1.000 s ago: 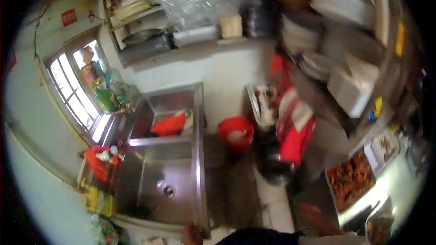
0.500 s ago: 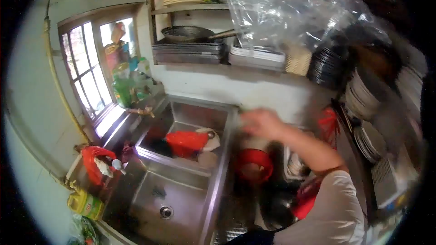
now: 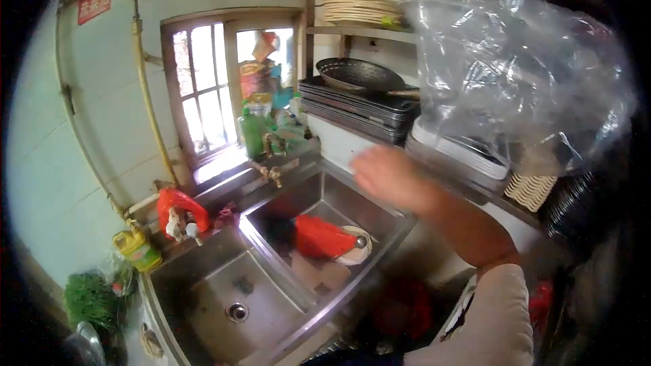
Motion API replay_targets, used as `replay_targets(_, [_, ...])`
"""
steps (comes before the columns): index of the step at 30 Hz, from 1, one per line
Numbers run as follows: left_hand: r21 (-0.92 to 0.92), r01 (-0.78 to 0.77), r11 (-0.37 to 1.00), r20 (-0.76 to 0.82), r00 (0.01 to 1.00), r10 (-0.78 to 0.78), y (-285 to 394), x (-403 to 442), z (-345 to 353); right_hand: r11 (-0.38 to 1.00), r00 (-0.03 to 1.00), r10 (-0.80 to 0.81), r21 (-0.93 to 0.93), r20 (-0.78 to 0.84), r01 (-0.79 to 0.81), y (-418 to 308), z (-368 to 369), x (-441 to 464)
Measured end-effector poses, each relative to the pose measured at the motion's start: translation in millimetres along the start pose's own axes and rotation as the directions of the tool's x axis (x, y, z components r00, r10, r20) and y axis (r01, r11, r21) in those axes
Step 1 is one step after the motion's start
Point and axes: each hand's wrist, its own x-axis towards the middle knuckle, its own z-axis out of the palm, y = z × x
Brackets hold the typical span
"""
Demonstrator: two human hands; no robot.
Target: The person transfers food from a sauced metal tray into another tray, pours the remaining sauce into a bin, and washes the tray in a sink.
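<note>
My right hand point(image 3: 386, 175) is raised over the far right corner of the double steel sink point(image 3: 401, 230), smeared by motion. Its fingers point left, and I see nothing held, though I cannot tell how far they are closed. Below and left of it, a red plastic item point(image 3: 322, 236), perhaps a bag, lies in the far basin. Beside that is a pale round dish point(image 3: 357, 252) with a small shiny metal round piece point(image 3: 360, 242) at its edge. A brass tap point(image 3: 274, 172) is mounted behind that basin. My left hand is out of view.
Clear plastic sheeting point(image 3: 515, 61) hangs over the shelves at the right. A dark pan point(image 3: 359, 74) sits on stacked black trays point(image 3: 366, 112). A green bottle point(image 3: 252, 130) stands by the window. A yellow jug point(image 3: 137, 251) and green leaves point(image 3: 91, 301) are at the left.
The camera view has turned left, so the scene shifts right and the hanging plastic looks closer. My right hand has stayed raised, now near the tray shelf's underside.
</note>
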Motion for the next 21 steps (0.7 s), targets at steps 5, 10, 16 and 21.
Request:
replay_targets(5, [0.031, 0.056, 0.998, -0.220, 0.974, -0.048, 19.7, -9.6, 0.1, 0.884, 0.881, 0.441, -0.254, 0.172, -0.393, 93.7, 9.9, 99.4])
replay_targets(10, [0.013, 0.035, 0.999, -0.347, 0.937, -0.029, 34.8, -10.7, -13.1, 0.850, 0.786, 0.524, -0.262, 0.328, -0.457, 133.9, 9.7, 102.3])
replay_targets(16, [-0.062, 0.030, 0.998, -0.359, 0.932, -0.050, 39.8, -11.4, -23.1, 0.927, 0.856, 0.371, -0.202, 0.360, -0.317, 157.1, 17.0, 98.7])
replay_targets(21, [-0.133, 0.069, 0.989, -0.272, 0.957, -0.103, 44.5, -13.8, -34.4, 0.932, 0.842, 0.348, -0.245, 0.413, -0.265, 165.5, 16.5, 99.0])
